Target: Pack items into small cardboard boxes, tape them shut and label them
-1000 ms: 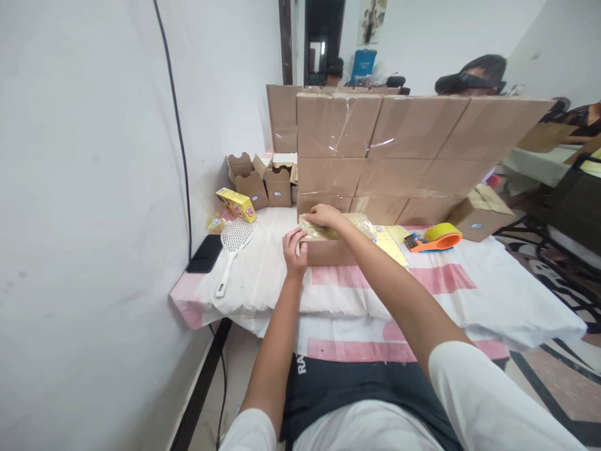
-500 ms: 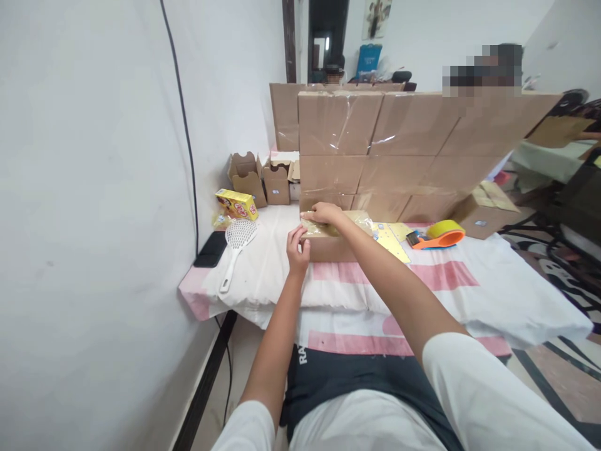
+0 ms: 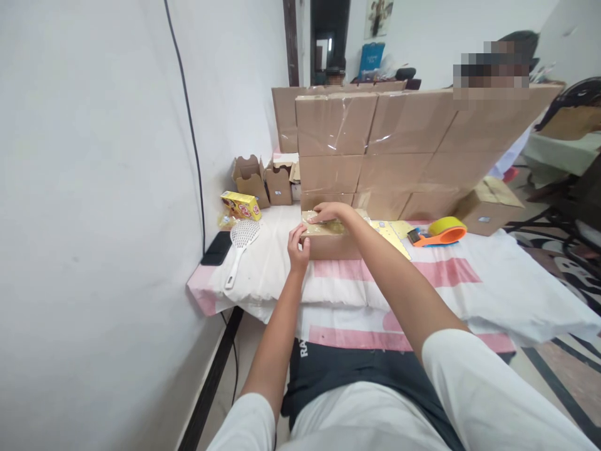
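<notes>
A small brown cardboard box (image 3: 333,248) lies on the cloth-covered table, with shiny clear tape (image 3: 332,227) across its top. My left hand (image 3: 298,248) grips the box's near left corner, thumb on the front and fingers at the left end. Flat over the far left part of the top rests my right hand (image 3: 330,213), fingers stretched out on the tape. To the right of the box are a yellow patterned sheet (image 3: 392,236), partly hidden by my right forearm, and an orange tape dispenser (image 3: 441,234) with a yellow roll.
Behind the box stands a tall cardboard partition (image 3: 399,150). A white slotted spoon (image 3: 244,235), a black phone (image 3: 216,248), a yellow carton (image 3: 241,205) and open cardboard boxes (image 3: 280,186) lie to the left. Another closed box (image 3: 488,210) sits at right. A person is beyond the partition.
The camera view has shifted slightly. My right hand's fingertips have slid a little to the right and nearer along the taped top; my left hand keeps its place at the corner.
</notes>
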Demonstrator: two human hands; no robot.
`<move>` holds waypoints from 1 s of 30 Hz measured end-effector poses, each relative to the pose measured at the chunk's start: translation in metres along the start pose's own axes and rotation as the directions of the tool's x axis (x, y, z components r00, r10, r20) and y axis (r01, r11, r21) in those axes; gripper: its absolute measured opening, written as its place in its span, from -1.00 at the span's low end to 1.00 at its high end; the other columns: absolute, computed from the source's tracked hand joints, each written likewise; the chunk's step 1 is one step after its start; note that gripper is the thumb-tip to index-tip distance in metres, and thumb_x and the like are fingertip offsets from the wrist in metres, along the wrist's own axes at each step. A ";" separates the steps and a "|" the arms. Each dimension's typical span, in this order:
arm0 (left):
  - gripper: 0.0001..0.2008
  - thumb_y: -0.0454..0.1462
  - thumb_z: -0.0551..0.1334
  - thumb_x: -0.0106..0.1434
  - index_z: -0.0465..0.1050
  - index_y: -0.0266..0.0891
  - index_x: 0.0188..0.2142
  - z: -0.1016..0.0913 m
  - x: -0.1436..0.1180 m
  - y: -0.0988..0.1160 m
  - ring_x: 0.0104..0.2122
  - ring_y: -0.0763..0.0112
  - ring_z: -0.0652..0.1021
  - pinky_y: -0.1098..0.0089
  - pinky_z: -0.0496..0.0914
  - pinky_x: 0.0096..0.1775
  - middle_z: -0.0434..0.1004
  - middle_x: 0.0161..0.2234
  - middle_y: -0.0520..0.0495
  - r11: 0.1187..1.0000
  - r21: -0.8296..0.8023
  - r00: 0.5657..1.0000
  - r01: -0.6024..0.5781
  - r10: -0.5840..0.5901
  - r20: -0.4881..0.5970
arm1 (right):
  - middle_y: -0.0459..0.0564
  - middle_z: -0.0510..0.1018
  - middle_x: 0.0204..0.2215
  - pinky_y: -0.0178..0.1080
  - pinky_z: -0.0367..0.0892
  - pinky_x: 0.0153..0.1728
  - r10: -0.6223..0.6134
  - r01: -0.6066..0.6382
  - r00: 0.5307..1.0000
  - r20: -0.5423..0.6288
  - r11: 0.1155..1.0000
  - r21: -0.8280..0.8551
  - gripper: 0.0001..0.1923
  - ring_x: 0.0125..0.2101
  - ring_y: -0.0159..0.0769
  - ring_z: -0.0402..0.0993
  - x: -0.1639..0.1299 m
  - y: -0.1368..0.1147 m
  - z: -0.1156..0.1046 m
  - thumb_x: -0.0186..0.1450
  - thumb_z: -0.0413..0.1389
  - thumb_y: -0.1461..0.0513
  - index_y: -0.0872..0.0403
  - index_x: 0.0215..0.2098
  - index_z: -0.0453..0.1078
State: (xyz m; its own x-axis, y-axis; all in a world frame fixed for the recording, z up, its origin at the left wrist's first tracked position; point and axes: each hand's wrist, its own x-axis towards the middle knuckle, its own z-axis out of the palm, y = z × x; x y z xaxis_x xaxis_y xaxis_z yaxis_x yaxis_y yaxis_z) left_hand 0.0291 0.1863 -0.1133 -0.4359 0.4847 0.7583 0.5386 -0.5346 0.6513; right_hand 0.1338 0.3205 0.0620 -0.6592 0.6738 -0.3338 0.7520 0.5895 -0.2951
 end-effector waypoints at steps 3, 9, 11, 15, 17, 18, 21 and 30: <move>-0.63 -0.11 0.12 0.44 0.51 -0.21 0.09 0.000 0.000 0.001 0.18 0.08 0.51 0.11 0.46 0.12 0.50 0.14 -0.33 1.000 0.002 1.000 -0.003 0.003 0.002 | 0.10 0.51 0.26 -0.21 0.39 0.11 0.013 -0.013 1.000 -0.007 1.000 0.009 -0.34 0.16 -0.02 0.52 0.001 -0.004 -0.001 0.24 0.33 -0.05 0.03 0.23 0.49; -0.59 -0.06 0.11 0.45 0.51 -0.24 0.10 -0.003 -0.001 0.003 0.18 0.08 0.52 0.17 0.49 0.05 0.50 0.17 -0.37 0.999 0.007 0.999 0.042 -0.042 0.016 | 0.17 0.54 0.18 -0.11 0.33 0.18 0.114 -0.112 0.969 -0.218 0.993 0.024 -0.38 0.15 0.01 0.49 -0.020 -0.002 0.010 0.23 0.32 -0.07 0.06 0.15 0.50; -0.58 -0.05 0.13 0.45 0.51 -0.25 0.11 -0.005 -0.002 0.002 0.20 0.08 0.52 0.14 0.47 0.10 0.50 0.19 -0.37 0.999 0.006 0.998 0.053 -0.053 0.023 | 0.24 0.53 0.16 0.03 0.22 0.27 0.160 -0.164 0.892 -0.422 0.986 0.027 -0.35 0.20 0.13 0.43 -0.038 0.017 0.017 0.19 0.33 -0.13 0.10 0.08 0.52; -0.54 -0.02 0.16 0.44 0.52 -0.26 0.14 -0.007 -0.006 -0.001 0.26 0.06 0.49 0.13 0.45 0.16 0.48 0.24 -0.38 0.990 -0.002 0.989 0.143 -0.143 0.039 | 0.30 0.41 0.28 0.07 0.18 0.33 0.186 -0.045 0.852 -0.489 0.957 0.286 -0.18 0.28 0.12 0.35 -0.080 0.082 0.039 0.19 0.34 -0.07 0.14 0.30 0.35; -0.51 0.00 0.17 0.42 0.52 -0.27 0.16 -0.007 -0.008 -0.001 0.28 0.06 0.48 0.16 0.45 0.16 0.46 0.26 -0.38 0.981 -0.008 0.980 0.195 -0.195 0.034 | 0.24 0.16 0.46 0.00 0.11 0.39 0.074 0.155 0.896 -0.439 0.873 0.463 0.01 0.41 0.04 0.16 -0.096 0.111 0.055 0.19 0.33 -0.09 0.06 0.47 0.11; -0.49 0.01 0.17 0.42 0.52 -0.27 0.16 -0.007 -0.009 0.000 0.28 0.06 0.47 0.18 0.45 0.17 0.46 0.27 -0.38 0.977 -0.014 0.977 0.214 -0.213 0.030 | 0.21 0.04 0.50 -0.01 0.08 0.41 0.023 0.229 0.903 -0.428 0.819 0.527 0.12 0.45 0.01 0.07 -0.102 0.120 0.064 0.16 0.34 -0.13 0.02 0.52 -0.02; -0.46 0.01 0.19 0.39 0.50 -0.29 0.19 -0.005 -0.011 0.001 0.30 0.06 0.45 0.20 0.42 0.21 0.44 0.28 -0.36 0.968 -0.038 0.969 0.248 -0.248 0.014 | 0.18 -0.13 0.54 -0.01 0.08 0.41 -0.049 0.334 0.901 -0.432 0.713 0.616 0.42 0.49 0.00 -0.06 -0.106 0.132 0.089 0.01 0.40 -0.23 -0.05 0.57 -0.30; -0.50 0.05 0.07 0.38 0.57 -0.32 -0.26 -0.006 -0.010 -0.008 -0.20 0.19 0.62 0.27 0.48 -0.15 0.66 -0.26 -0.24 0.887 0.032 0.887 0.460 -0.459 -0.039 | 0.30 0.14 0.37 0.16 0.27 0.29 0.109 0.380 0.675 -0.730 0.796 0.470 0.50 0.34 0.19 0.18 -0.129 0.113 0.144 -0.03 0.42 -0.22 -0.02 0.57 -0.38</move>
State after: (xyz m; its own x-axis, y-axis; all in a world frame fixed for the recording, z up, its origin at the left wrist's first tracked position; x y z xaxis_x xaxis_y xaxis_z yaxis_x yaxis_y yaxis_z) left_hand 0.0247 0.1816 -0.1257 -0.6623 0.6486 0.3751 0.3004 -0.2287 0.9260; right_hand 0.3039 0.2364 -0.0572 -0.3609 0.8442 0.3963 0.3474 0.5161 -0.7829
